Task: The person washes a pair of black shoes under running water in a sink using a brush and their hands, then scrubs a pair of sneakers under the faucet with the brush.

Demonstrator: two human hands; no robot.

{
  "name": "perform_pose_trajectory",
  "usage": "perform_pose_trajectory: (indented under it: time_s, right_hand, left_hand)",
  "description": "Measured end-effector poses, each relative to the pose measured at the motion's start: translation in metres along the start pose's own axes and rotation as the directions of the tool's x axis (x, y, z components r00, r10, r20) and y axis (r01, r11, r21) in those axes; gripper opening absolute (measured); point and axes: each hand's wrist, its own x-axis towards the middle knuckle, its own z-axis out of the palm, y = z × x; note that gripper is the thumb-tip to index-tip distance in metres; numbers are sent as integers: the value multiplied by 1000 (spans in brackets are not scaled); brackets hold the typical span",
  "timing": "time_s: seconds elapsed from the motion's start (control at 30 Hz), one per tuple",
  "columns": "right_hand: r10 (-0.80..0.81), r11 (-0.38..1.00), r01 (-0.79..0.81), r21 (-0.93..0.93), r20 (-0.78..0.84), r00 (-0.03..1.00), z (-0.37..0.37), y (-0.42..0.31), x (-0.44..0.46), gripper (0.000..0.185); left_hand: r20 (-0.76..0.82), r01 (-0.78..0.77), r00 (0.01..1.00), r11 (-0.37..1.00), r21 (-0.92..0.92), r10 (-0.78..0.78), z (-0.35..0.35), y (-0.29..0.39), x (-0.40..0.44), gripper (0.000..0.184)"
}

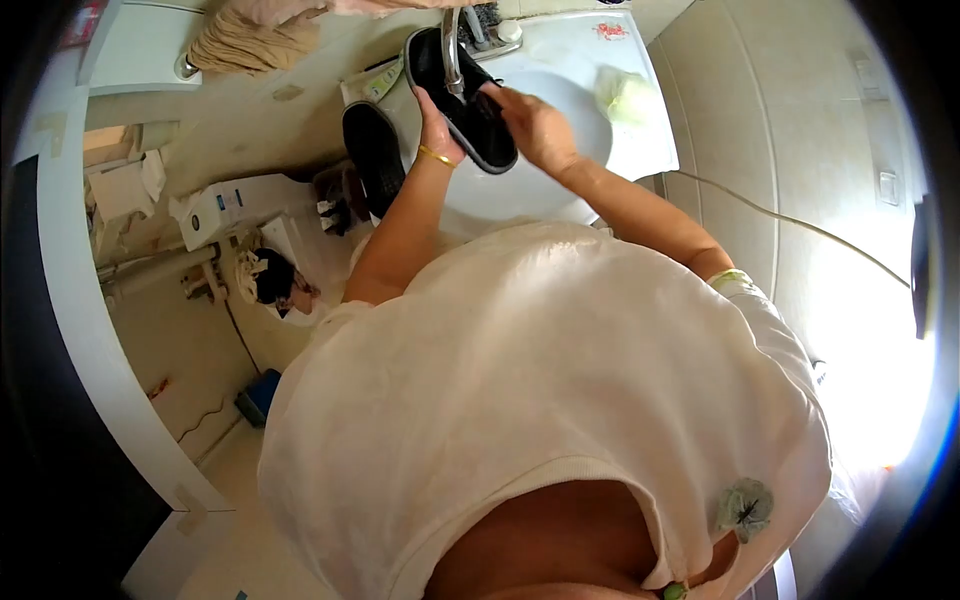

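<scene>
My left hand [437, 130] grips a black shoe [490, 138] with a grey sole edge from its left side, over the white washbasin [595, 145]. The shoe is tilted, its opening facing up, below the metal faucet [452, 55]. At the shoe's right side, my right hand [540, 128] has its fingers closed on the rim; the fingertips are partly hidden. A second black shoe [372, 155] rests at the basin's left edge, beside my left forearm. Whether water is running from the spout is hard to make out.
A pale green-white lump [625, 97] lies on the basin's right ledge. A tube [383, 82] sits at the back left. Beige cloth [255, 40] hangs at upper left. A white box-like container [235, 208] stands lower left. A cable [790, 217] runs along the right wall.
</scene>
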Motion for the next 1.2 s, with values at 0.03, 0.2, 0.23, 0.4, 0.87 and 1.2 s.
perform_pose_trajectory:
  time_s: [0.03,0.2,0.23,0.4,0.87,1.2]
  right_hand:
    - [-8,1000,8,12,49,999,-1,-7,-7,31]
    - [67,998,-70,2,263,962,-34,23,-19,36]
    - [4,1000,0,-25,135,991,-27,25,-11,34]
    - [-21,997,16,75,76,997,-3,5,-28,33]
    - [150,931,-331,155,665,732,-78,36,-10,32]
    - [57,934,138,-331,517,854,-65,2,22,31]
  left_hand:
    - [22,-4,1000,1000,-9,4,-10,3,4,83]
    - [62,-6,998,1000,-16,7,-7,17,-5,86]
    - [23,14,1000,1000,-1,-14,-2,11,-6,86]
    - [4,-37,999,999,-11,37,-14,5,5,84]
    - [72,-74,995,984,160,63,-32,37,16,85]
    - [113,-114,990,952,284,84,-41,33,29,90]
